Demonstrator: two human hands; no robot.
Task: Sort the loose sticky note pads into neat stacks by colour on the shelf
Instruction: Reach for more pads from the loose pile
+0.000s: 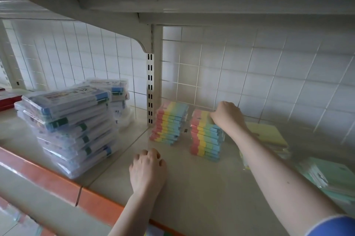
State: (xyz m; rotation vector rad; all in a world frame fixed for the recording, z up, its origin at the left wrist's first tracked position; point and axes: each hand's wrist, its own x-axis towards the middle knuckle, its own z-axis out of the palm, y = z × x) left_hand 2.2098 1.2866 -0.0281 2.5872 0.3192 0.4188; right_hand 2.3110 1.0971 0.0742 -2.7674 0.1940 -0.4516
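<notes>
the right hand [227,114] reaches to the far part of the shelf [192,187] and rests on top of the right multicolour stack [206,137] of sticky note pads, its fingers curled down over the far right edge of the top pad; the fingertips are hidden behind the hand, so i cannot tell how tightly they hold, only that the hand grips or presses that top pad. the left hand [148,168] lies nearer on the bare shelf surface, knuckles up, fingers loosely curled under and holding nothing. the pads in this stack show pink, yellow and blue bands, and they sit a little unevenly. just to its left, apart by a narrow gap, stands the left multicolour stack [170,123], with the same bands, near the slotted upright post [150,89]. to the right of the right forearm lie yellow pads [269,135], and nearer and further right, green pads [330,176], both blurred. on the left side of the shelf sits a tall pile of clear plastic cases [71,128] with blue and green labels, well apart from the pads. a wire grid [249,74] backs the shelf, with white tiles behind it.
</notes>
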